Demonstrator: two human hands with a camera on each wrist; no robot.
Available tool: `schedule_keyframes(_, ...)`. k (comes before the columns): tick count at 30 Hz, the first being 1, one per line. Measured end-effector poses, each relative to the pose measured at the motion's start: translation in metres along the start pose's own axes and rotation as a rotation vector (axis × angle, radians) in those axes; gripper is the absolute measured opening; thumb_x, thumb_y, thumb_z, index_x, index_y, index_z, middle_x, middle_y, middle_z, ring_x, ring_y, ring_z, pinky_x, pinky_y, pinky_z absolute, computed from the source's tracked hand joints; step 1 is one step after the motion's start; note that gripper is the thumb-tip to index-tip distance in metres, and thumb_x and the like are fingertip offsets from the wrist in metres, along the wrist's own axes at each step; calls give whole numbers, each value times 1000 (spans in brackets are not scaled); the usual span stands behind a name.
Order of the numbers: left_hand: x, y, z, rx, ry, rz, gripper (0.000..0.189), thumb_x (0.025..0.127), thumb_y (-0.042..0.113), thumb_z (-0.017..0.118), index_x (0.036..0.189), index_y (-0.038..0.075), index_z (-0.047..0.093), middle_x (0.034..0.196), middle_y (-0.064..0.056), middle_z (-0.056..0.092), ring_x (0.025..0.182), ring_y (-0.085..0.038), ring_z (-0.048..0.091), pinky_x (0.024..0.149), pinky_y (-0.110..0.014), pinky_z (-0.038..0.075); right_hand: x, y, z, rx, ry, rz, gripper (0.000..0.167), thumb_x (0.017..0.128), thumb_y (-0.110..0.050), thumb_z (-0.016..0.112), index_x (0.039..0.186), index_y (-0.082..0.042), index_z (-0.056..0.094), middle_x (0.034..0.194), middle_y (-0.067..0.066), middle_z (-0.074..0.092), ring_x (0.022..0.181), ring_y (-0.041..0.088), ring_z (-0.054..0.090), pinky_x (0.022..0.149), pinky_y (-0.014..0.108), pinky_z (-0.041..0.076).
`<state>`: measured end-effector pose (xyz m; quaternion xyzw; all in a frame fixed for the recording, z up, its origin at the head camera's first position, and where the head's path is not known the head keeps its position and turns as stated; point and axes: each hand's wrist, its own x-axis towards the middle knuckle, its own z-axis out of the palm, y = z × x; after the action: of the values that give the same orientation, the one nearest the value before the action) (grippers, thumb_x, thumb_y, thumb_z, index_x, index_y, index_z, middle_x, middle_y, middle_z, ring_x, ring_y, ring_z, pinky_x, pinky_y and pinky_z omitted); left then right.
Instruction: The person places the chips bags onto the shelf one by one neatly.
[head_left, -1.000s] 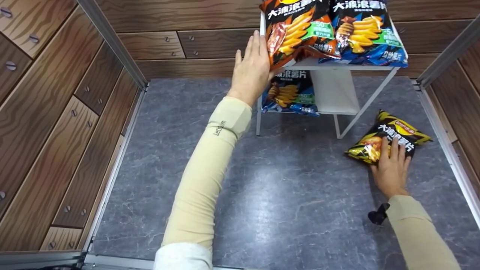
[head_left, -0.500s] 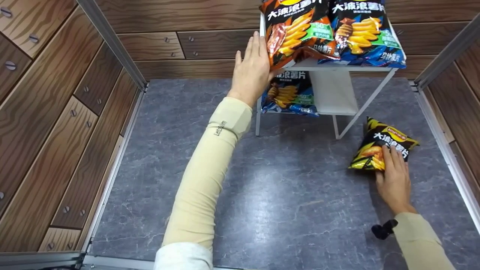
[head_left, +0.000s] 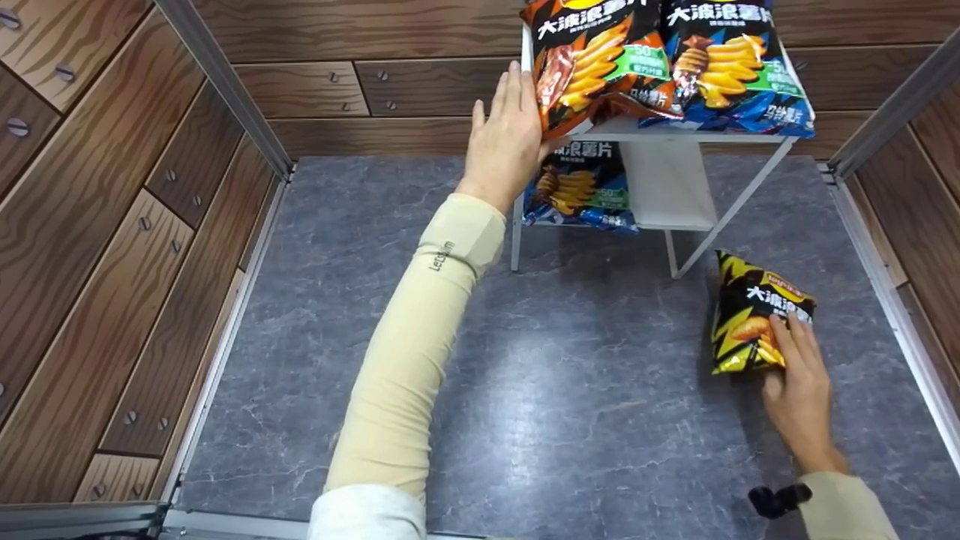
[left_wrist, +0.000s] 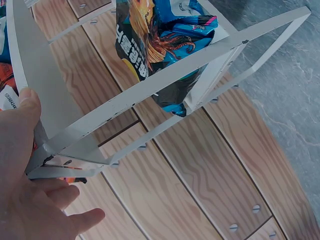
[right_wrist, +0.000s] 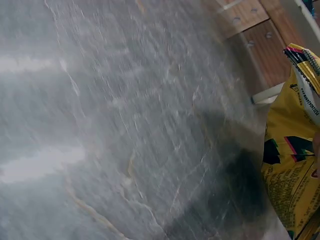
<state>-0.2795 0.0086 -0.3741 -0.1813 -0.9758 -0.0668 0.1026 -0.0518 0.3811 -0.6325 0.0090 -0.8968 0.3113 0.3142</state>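
Observation:
In the head view, my right hand [head_left: 802, 394] grips a black-and-yellow bag of potato chips [head_left: 739, 322] by its lower right part, fingers on its front. The bag is tilted and casts a shadow on the floor; its yellow back [right_wrist: 287, 140] fills the right side of the right wrist view. My left hand [head_left: 502, 142] rests against the left side of a white shelf rack [head_left: 671, 180], fingers straight. Its thumb lies on the rack's edge in the left wrist view. Beside that hand, an orange-and-black chip bag [head_left: 592, 75] lies on the top shelf.
A blue-and-black chip bag [head_left: 724, 71] lies on the top shelf's right half. Another blue bag [head_left: 577, 187] sits on the lower shelf, at its left. Grey floor [head_left: 360, 247] surrounds the rack's legs, with wood-patterned walls [head_left: 120, 247] and metal rails [head_left: 225, 334] around it.
My right hand has drawn the black-and-yellow chip bag toward me and turned it more upright. The left hand has stayed on the rack.

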Motion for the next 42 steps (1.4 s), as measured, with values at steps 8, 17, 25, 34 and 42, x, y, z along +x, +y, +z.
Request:
schedule_keyframes(8,1,1,0,20,5,-7,95,95,63,47,158,1,14,167,-15,11,154,-24,17,123,-50,25,2,-29,-15,9,8,-12,84,65,27,38,140,-8,57,149,21,47,141,47,38,122,31,25)
schedule_keyframes(17,1,1,0,38,-8,-12,94,96,62,46,158,0,12,167,-15,9,155,-24,16,123,-49,25,-2,-49,-26,-2,10,-24,84,64,26,37,138,-8,58,148,19,50,141,43,41,120,25,25)
schedule_keyframes(25,-1,1,-2,37,-11,-5,93,96,61,46,158,0,11,167,-16,8,155,-24,15,123,-49,23,4,-68,-32,31,-5,-69,82,63,24,40,136,-5,60,144,23,52,141,34,44,120,22,26)
schedule_keyframes(34,-1,1,-2,31,-22,-9,94,96,59,48,158,1,10,167,-15,7,155,-23,14,124,-49,23,34,-105,-37,98,31,-196,73,66,22,41,131,-1,64,140,21,57,138,27,49,118,28,34)
schedule_keyframes(42,-1,1,-1,25,-10,-9,94,96,60,49,158,0,12,167,-15,9,155,-24,15,123,-50,23,66,-135,-33,144,28,-244,72,64,29,42,129,4,63,138,25,57,138,22,49,117,27,35)
